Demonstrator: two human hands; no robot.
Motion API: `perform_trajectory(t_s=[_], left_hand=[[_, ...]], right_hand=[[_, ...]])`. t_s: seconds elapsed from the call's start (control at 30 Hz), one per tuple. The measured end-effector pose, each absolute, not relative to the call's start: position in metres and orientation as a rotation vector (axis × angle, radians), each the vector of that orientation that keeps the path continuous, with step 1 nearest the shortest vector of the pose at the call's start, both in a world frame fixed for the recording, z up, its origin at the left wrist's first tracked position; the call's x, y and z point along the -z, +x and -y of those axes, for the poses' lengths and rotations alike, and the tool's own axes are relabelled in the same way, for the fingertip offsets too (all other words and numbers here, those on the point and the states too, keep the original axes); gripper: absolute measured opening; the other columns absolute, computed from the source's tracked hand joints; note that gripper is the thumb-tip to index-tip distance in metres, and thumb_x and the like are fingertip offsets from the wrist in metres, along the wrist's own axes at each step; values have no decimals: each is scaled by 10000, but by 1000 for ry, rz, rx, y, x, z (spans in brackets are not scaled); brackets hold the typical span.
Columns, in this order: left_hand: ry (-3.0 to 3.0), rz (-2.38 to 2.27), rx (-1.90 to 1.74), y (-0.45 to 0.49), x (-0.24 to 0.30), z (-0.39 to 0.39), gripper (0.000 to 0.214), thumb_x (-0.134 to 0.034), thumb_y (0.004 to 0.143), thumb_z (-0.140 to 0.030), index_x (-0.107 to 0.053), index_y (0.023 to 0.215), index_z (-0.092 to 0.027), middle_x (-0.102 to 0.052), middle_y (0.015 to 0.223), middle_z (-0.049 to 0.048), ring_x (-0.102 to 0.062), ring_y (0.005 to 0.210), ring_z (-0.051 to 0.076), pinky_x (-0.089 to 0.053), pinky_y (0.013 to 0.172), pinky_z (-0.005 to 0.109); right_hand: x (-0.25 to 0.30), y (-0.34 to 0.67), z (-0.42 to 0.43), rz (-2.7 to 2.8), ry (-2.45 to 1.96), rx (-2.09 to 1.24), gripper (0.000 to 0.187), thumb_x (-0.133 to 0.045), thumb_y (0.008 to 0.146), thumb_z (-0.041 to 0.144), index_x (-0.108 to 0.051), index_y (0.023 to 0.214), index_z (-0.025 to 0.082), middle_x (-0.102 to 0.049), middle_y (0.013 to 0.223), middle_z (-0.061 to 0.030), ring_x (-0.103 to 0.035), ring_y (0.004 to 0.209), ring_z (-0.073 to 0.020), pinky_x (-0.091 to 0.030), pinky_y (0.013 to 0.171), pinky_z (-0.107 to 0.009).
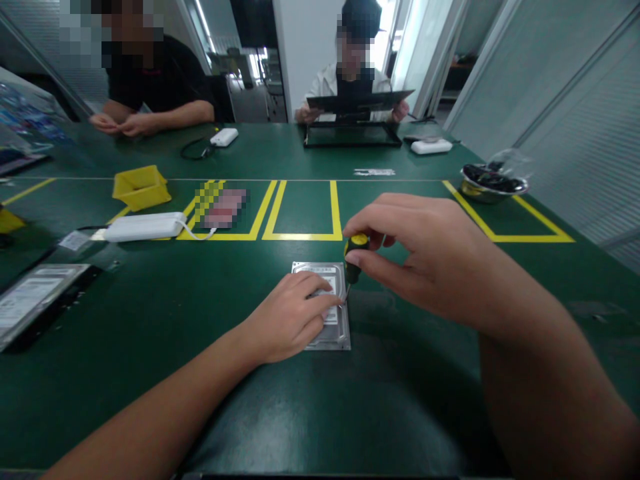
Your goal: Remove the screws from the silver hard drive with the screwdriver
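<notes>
A silver hard drive (336,337) lies flat on the green table (200,320) just in front of me. My left hand (290,317) rests on top of it, fingers stretched out and pressing it down. My right hand (425,257) pinches the black and yellow handle of a small screwdriver (353,263) held upright. Its tip touches the drive's right edge beside my left fingertips.
Another hard drive (35,300) lies at the left edge. A white power bank (143,227) and a yellow bin (141,187) sit further back left. A steel bowl (493,183) stands at the right. Two other people sit across the table, one holding a black tray (357,101).
</notes>
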State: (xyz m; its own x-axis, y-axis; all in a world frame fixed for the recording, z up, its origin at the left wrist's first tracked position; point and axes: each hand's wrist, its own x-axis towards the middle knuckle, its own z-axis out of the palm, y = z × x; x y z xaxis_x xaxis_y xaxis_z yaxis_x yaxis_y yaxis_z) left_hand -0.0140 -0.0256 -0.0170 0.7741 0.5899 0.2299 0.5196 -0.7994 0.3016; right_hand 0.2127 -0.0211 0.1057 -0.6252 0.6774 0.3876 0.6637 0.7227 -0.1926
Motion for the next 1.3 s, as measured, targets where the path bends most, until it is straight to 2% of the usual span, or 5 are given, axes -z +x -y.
perform_trajectory(t_s=[0.33,0.7,0.9,1.1,1.3], left_hand=[[2748,-871,-466,-14,16,26,352,-441,955,-197,-608,1264,-201,-568,1193,102,-503,1119,277,-404,975,469],[2744,-867,-456,-14,18,25,349,-443,954,-201,-607,1261,-203,-567,1192,101,-498,1125,279,-397,981,468],[2737,-872,-474,-16,19,26,357,-441,953,-193,-610,1267,-208,-569,1194,100,-502,1118,273,-400,977,462],[2736,-857,-479,-17,19,25,354,-436,955,-185,-610,1263,-198,-568,1200,102,-499,1120,273,-394,976,463],[2731,-864,-486,-18,19,26,351,-438,955,-181,-613,1259,-202,-570,1198,102,-501,1117,275,-397,976,465]], right_hand=[[-105,213,21,2495,-1050,-43,95,-581,909,245,-632,960,183,-635,930,-39,-564,835,-184,-388,711,-297],[-102,212,20,2515,-1108,-87,167,-630,898,262,-604,1045,188,-660,877,-5,-598,783,-175,-381,660,-279],[-120,228,31,2382,-1118,141,258,-619,904,316,-607,1137,208,-667,926,-5,-605,754,-151,-398,663,-282],[-122,235,27,2348,-1380,468,131,-623,863,307,-635,942,203,-644,767,-24,-555,648,-181,-321,608,-308],[-102,224,8,2336,-1683,523,159,-672,826,280,-596,909,168,-623,819,-55,-566,729,-213,-339,617,-303]])
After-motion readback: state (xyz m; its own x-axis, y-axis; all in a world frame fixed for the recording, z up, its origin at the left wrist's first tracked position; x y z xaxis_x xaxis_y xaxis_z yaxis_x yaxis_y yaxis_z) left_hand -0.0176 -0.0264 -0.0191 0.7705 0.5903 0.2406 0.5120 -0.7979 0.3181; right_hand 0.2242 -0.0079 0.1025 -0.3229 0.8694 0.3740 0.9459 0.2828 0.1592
